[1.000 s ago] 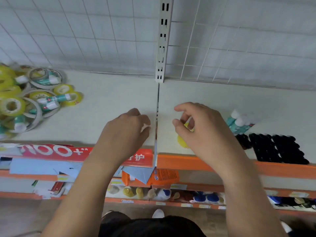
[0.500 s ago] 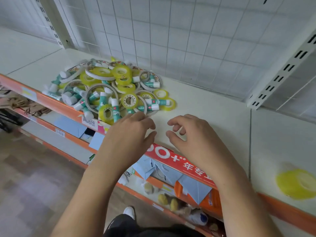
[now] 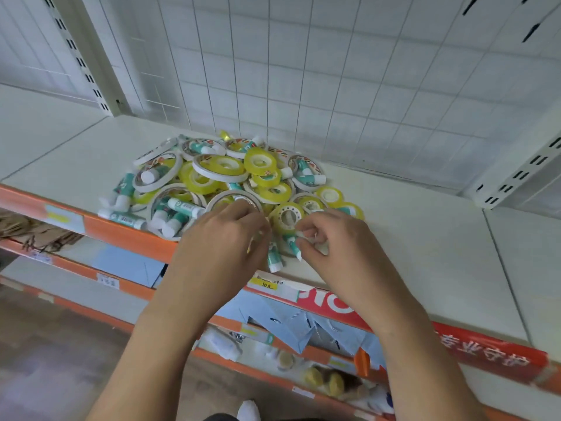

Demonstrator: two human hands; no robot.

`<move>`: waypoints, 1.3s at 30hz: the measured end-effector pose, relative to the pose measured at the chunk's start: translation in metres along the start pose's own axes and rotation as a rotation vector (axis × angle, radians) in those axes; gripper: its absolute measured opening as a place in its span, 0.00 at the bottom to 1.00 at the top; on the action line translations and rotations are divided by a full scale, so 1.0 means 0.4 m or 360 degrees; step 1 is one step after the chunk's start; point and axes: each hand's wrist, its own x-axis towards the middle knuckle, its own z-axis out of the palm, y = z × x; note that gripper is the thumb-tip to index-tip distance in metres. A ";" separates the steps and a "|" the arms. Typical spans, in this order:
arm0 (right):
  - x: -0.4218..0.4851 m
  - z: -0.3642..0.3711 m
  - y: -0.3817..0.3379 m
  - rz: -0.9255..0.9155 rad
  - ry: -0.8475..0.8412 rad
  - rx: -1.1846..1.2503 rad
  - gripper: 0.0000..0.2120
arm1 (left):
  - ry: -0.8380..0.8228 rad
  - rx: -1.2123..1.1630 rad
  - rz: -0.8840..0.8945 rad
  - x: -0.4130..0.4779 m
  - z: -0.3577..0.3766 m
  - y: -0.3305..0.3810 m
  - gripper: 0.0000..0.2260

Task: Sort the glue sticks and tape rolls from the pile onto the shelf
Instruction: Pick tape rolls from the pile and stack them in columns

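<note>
A pile of yellow tape rolls [image 3: 259, 161], white tape rings [image 3: 233, 197] and teal-and-white glue sticks [image 3: 185, 206] lies on the white shelf [image 3: 409, 238], close to its orange front edge. My left hand [image 3: 224, 247] is over the pile's near edge with its fingers curled down. A yellow sliver shows between them, and whatever they hold is hidden. A glue stick [image 3: 274, 258] pokes out beside that hand. My right hand [image 3: 331, 250] pinches a teal glue stick [image 3: 292, 244], just below a yellow roll [image 3: 287, 217].
A white wire grid [image 3: 334, 86] backs the shelf, with slotted uprights at left [image 3: 91, 77] and right [image 3: 516, 180]. A red banner [image 3: 455, 344] hangs along the shelf front. Lower shelves hold blue paper packs [image 3: 303, 329] and small items.
The view has swung left from the shelf joint to the pile. Both hands have moved forward onto the pile's near edge, and the right hand's fingers have closed on a glue stick.
</note>
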 end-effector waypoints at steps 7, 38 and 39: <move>0.047 0.035 -0.031 0.0097 0.0048 -0.0103 0.11 | 0.0012 -0.0061 0.0128 0.047 -0.006 -0.055 0.07; 0.136 0.080 -0.036 0.0161 -0.0132 -0.0396 0.29 | 0.0035 -0.0354 0.0076 0.262 0.011 -0.143 0.20; 0.135 0.077 -0.036 0.0159 -0.0132 -0.0387 0.28 | 0.0032 -0.0359 0.0076 0.255 0.012 -0.137 0.20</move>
